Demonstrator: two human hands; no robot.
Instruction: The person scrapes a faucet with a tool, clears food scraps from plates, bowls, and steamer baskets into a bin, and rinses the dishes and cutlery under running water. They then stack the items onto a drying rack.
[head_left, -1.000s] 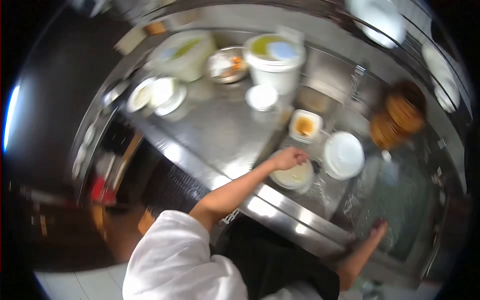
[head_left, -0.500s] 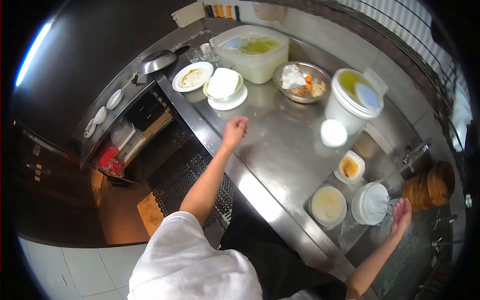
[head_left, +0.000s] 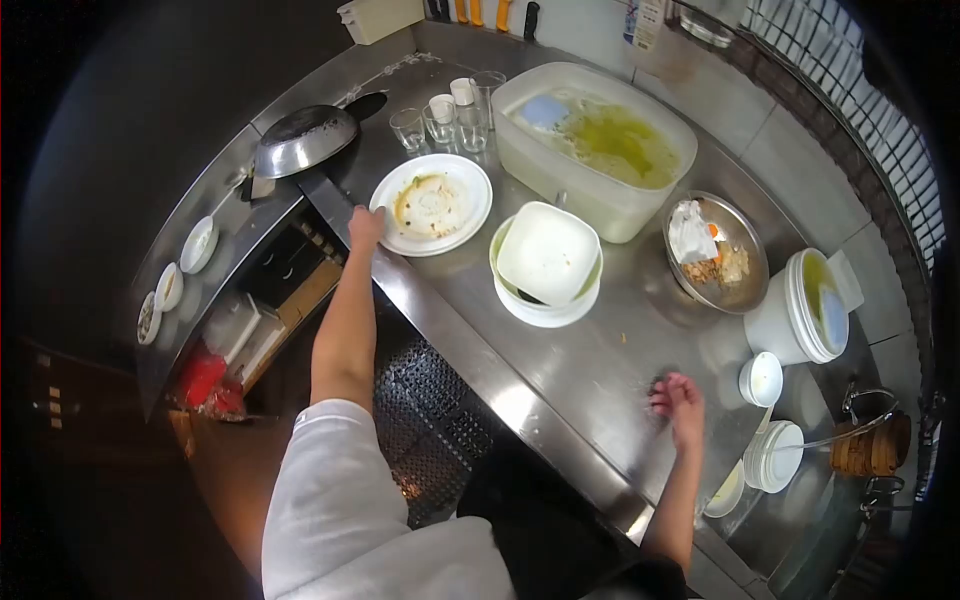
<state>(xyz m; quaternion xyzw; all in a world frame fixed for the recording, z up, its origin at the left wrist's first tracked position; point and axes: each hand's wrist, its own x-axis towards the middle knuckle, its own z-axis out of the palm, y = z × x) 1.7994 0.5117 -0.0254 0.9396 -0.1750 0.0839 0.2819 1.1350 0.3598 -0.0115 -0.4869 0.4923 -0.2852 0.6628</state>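
My left hand (head_left: 367,228) is closed on the left rim of a white plate (head_left: 468,205) smeared with brown sauce and food scraps. This plate lies on the steel counter near its front edge; another rim shows just beneath it. Over the counter to the right is my right hand (head_left: 682,398), fingers loosely bent and holding nothing. Between the hands, a white square bowl (head_left: 545,250) sits tilted in a round bowl, with a white dish under them. Behind stands a large plastic tub (head_left: 555,165) of cloudy water with greenish foam.
Several glasses (head_left: 472,130) and a pan (head_left: 305,140) stand beyond the plate. A steel bowl of food scraps (head_left: 735,268), a white bucket (head_left: 785,320) and a small white bowl (head_left: 762,380) are to the right. Water runs from a tap (head_left: 870,398) beside stacked white containers (head_left: 775,458).
My left hand has reached left and taken hold of the plate's rim. My right hand has come away from the sink to above the counter. The view has turned left.
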